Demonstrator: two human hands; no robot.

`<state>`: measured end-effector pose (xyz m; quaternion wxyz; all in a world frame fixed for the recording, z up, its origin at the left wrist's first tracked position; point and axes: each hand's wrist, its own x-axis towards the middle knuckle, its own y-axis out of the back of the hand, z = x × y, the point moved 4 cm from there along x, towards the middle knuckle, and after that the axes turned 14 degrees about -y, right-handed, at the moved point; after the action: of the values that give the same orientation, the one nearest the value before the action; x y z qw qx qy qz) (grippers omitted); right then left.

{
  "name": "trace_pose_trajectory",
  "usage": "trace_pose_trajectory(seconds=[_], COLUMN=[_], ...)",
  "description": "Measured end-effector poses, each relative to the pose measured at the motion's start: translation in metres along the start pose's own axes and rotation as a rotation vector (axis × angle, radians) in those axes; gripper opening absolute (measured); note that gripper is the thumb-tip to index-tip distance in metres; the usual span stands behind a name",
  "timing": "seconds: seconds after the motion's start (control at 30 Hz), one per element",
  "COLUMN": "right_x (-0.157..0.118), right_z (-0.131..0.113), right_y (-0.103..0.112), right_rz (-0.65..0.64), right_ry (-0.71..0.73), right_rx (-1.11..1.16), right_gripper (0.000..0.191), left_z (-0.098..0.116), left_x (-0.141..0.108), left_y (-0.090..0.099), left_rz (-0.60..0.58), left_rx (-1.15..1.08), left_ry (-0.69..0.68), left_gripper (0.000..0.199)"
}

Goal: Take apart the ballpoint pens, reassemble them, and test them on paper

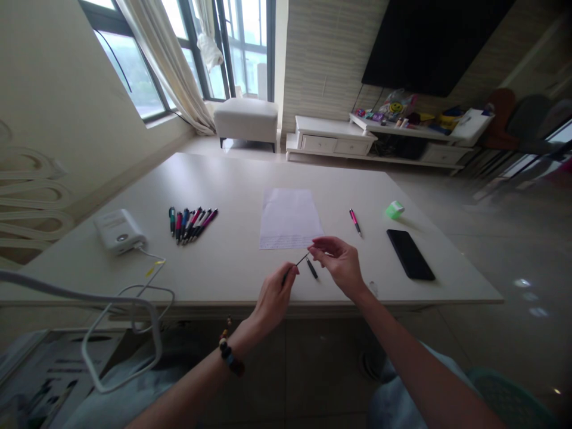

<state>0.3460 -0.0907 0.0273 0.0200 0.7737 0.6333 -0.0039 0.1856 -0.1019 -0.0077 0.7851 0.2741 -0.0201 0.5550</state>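
Note:
A thin dark pen refill (302,260) runs slantwise between my two hands above the front of the table. My left hand (273,295) is closed around its lower end. At the upper end, my right hand (337,262) pinches the tip between thumb and fingers; anything smaller in that pinch is too small to make out. A short black pen barrel (311,268) lies on the table just below the right fingers. Behind the hands is a white sheet of paper (290,217) with lines of small writing along its near edge.
Several pens (192,225) lie in a group at the left, near a white power bank (120,231) with a cable. To the right are a pink pen (355,221), a green-and-white small container (394,209) and a black phone (410,254). The white table (232,173) ends close to me.

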Motion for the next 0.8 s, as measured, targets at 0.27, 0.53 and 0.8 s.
trace_pose_trajectory(seconds=[0.27,0.53,0.8], right_x=[0.0,0.015,0.022], right_z=[0.009,0.036,0.029], right_y=[-0.01,0.006,0.011], right_rz=[-0.147,0.035,0.077], right_ry=[-0.057,-0.095,-0.127], right_rx=[-0.042,-0.75,-0.225], right_gripper=[0.04,0.028,0.037], left_z=[0.0,-0.002,-0.005], left_x=[0.001,0.002,-0.001], left_y=[-0.001,0.003,0.002], left_rz=[0.019,0.042,0.022], left_rx=[-0.033,0.006,0.04], left_ry=[-0.006,0.01,0.001], left_gripper=[0.032,0.031,0.033])
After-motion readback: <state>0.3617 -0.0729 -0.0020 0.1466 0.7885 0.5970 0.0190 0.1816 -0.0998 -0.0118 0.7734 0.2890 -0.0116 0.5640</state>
